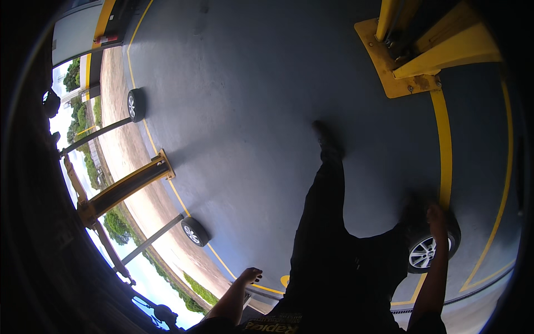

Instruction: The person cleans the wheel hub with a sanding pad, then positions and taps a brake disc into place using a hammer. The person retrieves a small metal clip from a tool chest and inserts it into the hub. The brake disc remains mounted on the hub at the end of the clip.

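My left hand [251, 275] hangs low in front of my body, its fingers loosely bent and slightly apart, with nothing visible in them. My right hand [438, 221] hangs at the right, passing in view over a wheel with a black tyre and silver alloy rim [424, 253]. Whether it touches that tyre I cannot tell, and its fingers are dim and blurred. One leg in dark trousers reaches forward, ending in a dark boot [329, 142] on the grey floor [245, 128].
At the right stands a yellow lift post on a bolted base plate [370, 50]. Another yellow-and-black post [130, 183] rises at the left, between two wheels [135, 106] by the floor's yellow line. A dark raised vehicle underside [39, 239] fills the left edge. Daylight and trees show outside.
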Demonstrator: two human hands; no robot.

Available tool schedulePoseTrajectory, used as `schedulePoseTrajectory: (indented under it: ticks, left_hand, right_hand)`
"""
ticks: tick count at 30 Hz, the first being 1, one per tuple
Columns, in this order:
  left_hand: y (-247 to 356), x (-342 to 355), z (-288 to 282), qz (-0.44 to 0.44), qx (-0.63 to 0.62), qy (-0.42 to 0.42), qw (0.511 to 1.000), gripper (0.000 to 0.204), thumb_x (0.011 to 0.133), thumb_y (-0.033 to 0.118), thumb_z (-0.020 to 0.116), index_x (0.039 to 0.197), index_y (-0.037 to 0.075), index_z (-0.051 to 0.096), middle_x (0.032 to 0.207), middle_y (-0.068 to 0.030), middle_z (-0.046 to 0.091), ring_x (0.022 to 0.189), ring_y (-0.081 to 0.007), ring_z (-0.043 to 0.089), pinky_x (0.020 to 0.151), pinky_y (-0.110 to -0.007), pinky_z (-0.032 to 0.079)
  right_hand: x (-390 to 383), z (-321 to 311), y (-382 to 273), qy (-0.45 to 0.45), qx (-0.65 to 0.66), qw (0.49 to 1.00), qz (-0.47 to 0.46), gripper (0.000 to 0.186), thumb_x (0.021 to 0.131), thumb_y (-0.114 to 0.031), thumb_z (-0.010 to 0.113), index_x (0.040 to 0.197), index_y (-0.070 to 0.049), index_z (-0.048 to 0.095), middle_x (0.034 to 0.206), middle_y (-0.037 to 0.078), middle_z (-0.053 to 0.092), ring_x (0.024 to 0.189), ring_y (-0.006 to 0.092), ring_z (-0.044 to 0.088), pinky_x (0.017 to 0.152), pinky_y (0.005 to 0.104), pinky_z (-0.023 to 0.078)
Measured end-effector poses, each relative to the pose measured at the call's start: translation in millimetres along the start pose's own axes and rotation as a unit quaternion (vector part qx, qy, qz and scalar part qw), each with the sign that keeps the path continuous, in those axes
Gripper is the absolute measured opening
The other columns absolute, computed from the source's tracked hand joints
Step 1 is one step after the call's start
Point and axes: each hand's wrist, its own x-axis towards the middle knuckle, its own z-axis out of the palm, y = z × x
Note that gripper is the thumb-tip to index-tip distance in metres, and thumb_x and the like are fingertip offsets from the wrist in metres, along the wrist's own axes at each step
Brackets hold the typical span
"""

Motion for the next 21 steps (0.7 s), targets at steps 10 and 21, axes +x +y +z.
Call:
schedulePoseTrajectory:
  ticks: [10, 21]
  left_hand:
    - [435.9, -144.8, -537.8, 0.547, -0.101, 0.332, 0.762, 0.036, 0.103, 0.024, 0.049, 0.133, 0.008, 0.061, 0.118, -0.0046, 0.072, 0.103, -0.0174, 0.068, 0.087, -0.033, 0.051]
    - [657.0, -48.4, -817.0, 0.404, 0.024, 0.252, 0.879, 0.033, 0.099, 0.033, 0.059, 0.124, 0.012, 0.066, 0.116, -0.0041, 0.074, 0.101, -0.0168, 0.07, 0.082, -0.035, 0.051]
  right_hand:
    - [89.7, 158.2, -220.0, -0.001, 0.065, 0.987, 0.145, 0.023, 0.102, -0.031, 0.057, 0.118, -0.015, 0.063, 0.092, 0.005, 0.07, 0.069, 0.0149, 0.066, 0.058, 0.0315, 0.048]
    - [83.0, 353.7, -423.7, -0.023, 0.137, 0.979, 0.149, 0.025, 0.096, -0.019, 0.066, 0.118, -0.009, 0.065, 0.102, 0.009, 0.067, 0.089, 0.0227, 0.068, 0.082, 0.0408, 0.054]
